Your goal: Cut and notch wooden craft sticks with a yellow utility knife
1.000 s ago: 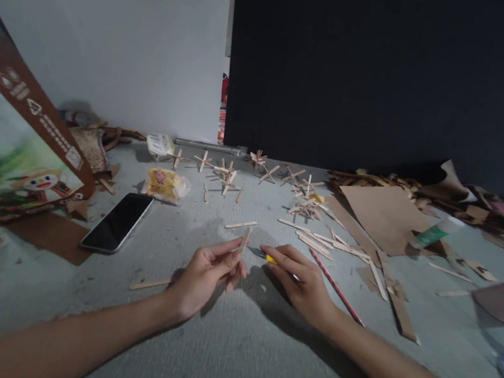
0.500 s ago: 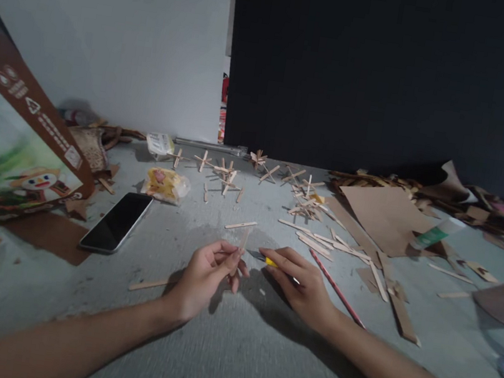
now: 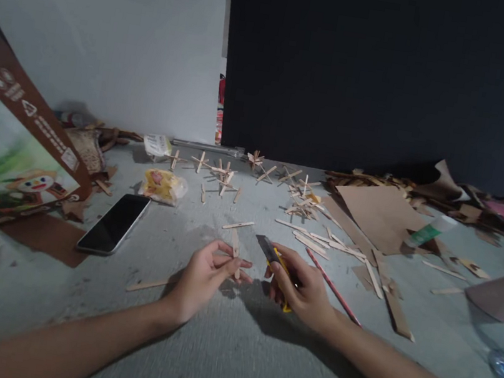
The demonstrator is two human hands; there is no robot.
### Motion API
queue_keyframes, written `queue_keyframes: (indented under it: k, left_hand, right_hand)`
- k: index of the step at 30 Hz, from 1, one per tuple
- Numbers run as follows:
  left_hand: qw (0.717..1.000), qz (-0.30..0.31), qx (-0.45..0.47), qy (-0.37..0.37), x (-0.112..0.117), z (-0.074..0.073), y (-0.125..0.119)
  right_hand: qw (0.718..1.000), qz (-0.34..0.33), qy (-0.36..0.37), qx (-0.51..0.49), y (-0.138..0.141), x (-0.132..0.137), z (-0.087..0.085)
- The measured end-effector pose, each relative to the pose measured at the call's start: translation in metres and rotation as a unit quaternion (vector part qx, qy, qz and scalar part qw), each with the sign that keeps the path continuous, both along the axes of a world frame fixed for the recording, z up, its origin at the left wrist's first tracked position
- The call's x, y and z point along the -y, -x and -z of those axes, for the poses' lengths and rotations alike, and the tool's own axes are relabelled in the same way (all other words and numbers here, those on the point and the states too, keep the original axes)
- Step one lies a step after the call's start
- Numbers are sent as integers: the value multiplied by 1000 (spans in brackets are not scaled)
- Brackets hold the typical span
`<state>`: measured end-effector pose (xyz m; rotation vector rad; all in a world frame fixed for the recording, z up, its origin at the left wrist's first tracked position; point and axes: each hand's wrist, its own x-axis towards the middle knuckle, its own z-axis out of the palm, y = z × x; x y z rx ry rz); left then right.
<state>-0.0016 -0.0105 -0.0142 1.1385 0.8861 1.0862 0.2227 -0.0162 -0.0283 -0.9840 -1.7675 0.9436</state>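
My left hand point(image 3: 211, 274) pinches a wooden craft stick point(image 3: 236, 246) between thumb and fingers, its flat side showing and its top end pointing away from me. To the right, my right hand point(image 3: 301, 285) is closed round a yellow utility knife point(image 3: 283, 280). The knife's dark blade point(image 3: 266, 248) points up and left, apart from the stick. Beyond my left hand lies a loose craft stick point(image 3: 238, 225); another stick point(image 3: 150, 285) is partly hidden behind my left wrist. A red pencil-like rod point(image 3: 332, 286) lies beside my right hand.
Crossed-stick pieces point(image 3: 225, 175) stand along the back. Loose sticks point(image 3: 320, 240), cardboard point(image 3: 375, 217) and a glue stick point(image 3: 432, 231) lie at right. A phone point(image 3: 114, 223), a yellow packet point(image 3: 162, 186) and a printed bag point(image 3: 26, 143) are at left.
My right hand has turned the knife, so its blade now points up and more of the yellow handle shows. In my left hand the stick has rotated from edge-on to flat.
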Motion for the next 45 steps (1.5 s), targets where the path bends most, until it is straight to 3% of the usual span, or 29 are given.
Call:
queue_keyframes:
  k: [7, 14, 20, 24, 45]
  left_hand:
    - [1000, -7, 1, 1, 0, -1, -1]
    - [1000, -7, -4, 27, 1, -5, -2]
    - [998, 36, -48, 22, 4, -9, -2]
    - [997, 44, -52, 25, 3, -6, -2]
    - [995, 78, -60, 10, 2, -4, -3]
  right_hand:
    - [999, -12, 30, 23, 0, -1, -3]
    - [998, 48, -32, 8, 3, -8, -16]
    - [990, 44, 130, -37, 19, -2, -20]
    - [977, 23, 184, -106, 27, 5, -20]
    - [989, 31, 128, -66, 27, 7, -18]
